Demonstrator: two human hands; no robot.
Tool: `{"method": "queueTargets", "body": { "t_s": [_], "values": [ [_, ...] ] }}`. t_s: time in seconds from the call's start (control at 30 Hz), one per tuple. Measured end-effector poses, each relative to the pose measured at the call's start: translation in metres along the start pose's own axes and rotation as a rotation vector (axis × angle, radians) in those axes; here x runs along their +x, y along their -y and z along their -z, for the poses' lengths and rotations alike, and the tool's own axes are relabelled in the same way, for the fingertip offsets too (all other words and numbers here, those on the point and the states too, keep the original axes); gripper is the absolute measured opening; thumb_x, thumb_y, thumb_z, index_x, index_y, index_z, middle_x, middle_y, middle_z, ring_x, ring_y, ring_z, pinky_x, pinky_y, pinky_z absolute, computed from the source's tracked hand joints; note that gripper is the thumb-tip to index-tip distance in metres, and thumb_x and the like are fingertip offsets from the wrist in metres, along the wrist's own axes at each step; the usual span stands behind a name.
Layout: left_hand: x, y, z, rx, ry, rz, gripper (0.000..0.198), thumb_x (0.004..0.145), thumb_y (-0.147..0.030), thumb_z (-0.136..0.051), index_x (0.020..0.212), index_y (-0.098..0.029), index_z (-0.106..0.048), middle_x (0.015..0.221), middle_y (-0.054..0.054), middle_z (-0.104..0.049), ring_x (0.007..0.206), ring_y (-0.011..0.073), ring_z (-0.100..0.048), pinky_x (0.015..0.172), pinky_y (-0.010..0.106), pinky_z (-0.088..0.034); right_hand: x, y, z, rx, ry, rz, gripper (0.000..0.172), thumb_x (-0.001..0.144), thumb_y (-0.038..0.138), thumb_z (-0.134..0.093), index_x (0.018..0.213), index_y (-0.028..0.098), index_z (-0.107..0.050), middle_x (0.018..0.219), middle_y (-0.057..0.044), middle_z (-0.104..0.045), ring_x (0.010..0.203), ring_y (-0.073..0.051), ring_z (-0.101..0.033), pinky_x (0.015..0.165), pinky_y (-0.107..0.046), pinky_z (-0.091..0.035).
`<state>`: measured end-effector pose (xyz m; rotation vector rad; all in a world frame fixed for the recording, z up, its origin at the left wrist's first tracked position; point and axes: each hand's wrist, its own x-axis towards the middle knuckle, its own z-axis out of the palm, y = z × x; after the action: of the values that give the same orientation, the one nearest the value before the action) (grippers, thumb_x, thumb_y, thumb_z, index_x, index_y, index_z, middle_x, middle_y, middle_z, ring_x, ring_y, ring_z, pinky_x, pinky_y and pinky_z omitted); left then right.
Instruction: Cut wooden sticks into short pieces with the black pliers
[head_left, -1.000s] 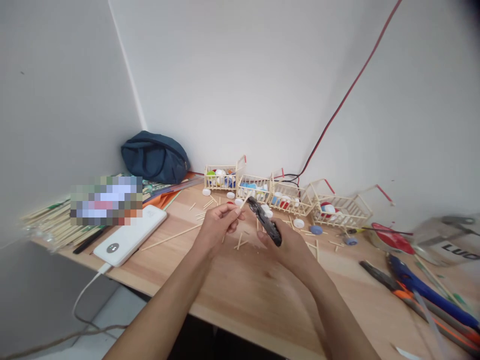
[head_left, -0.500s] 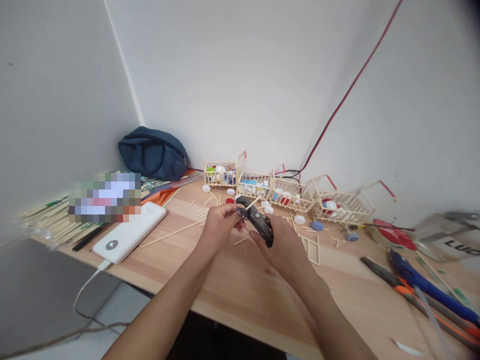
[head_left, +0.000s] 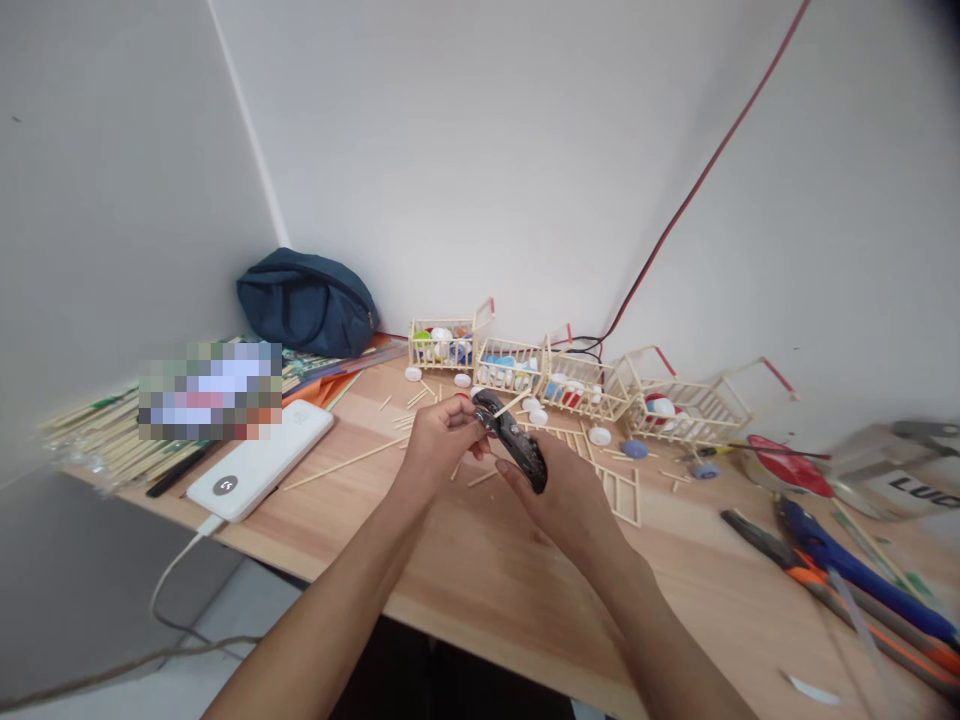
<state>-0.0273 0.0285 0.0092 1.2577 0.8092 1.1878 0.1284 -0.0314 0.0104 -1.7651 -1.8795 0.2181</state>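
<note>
My left hand [head_left: 439,440] pinches a thin wooden stick [head_left: 512,405] that pokes up to the right. My right hand [head_left: 559,490] is wrapped round the handles of black cutting pliers [head_left: 514,442], whose jaws sit at the stick just beside my left fingers. Both hands hover a little above the wooden table [head_left: 495,570], near its middle. Loose sticks and a flat ladder-like stick frame [head_left: 621,488] lie under and to the right of them.
A row of small stick carts [head_left: 577,385] filled with bottle caps stands along the wall. A white power bank [head_left: 262,460] and stick bundles [head_left: 105,440] lie left, a dark blue bag [head_left: 306,302] in the corner. Pliers and a blue tool [head_left: 847,575] lie right. A red cable [head_left: 697,180] runs up the wall.
The pliers' jaws have closed in on the stick held by my left hand, and both hands have drawn slightly nearer together. The view shifted a little.
</note>
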Motion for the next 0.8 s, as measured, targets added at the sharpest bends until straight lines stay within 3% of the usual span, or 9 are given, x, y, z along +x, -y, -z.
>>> {"method": "queueTargets", "body": {
  "t_s": [0.4,0.8],
  "values": [
    [0.003,0.003,0.005,-0.049,0.034,0.069,0.027,0.060,-0.030,-0.074,0.065,-0.012,-0.054,0.053,-0.001,-0.061,0.044,0.0078,-0.055,0.043,0.018,-0.044,-0.003,0.000,-0.004,-0.082,0.068,-0.041,0.030,0.082,0.051,-0.048,0.073,0.022,-0.046,0.065,-0.002,-0.059,0.056,-0.017,-0.051,0.051,-0.024,-0.027],
    [0.006,0.004,0.016,-0.039,0.113,0.137,0.039,0.057,-0.029,-0.076,0.076,-0.015,-0.045,0.058,-0.002,-0.063,0.043,0.0081,-0.056,0.043,0.019,-0.047,-0.003,-0.005,-0.010,-0.102,0.130,-0.052,0.030,0.083,0.047,-0.047,0.071,0.020,-0.051,0.060,-0.002,-0.058,0.053,-0.015,-0.049,0.050,-0.023,-0.026]
  ]
}}
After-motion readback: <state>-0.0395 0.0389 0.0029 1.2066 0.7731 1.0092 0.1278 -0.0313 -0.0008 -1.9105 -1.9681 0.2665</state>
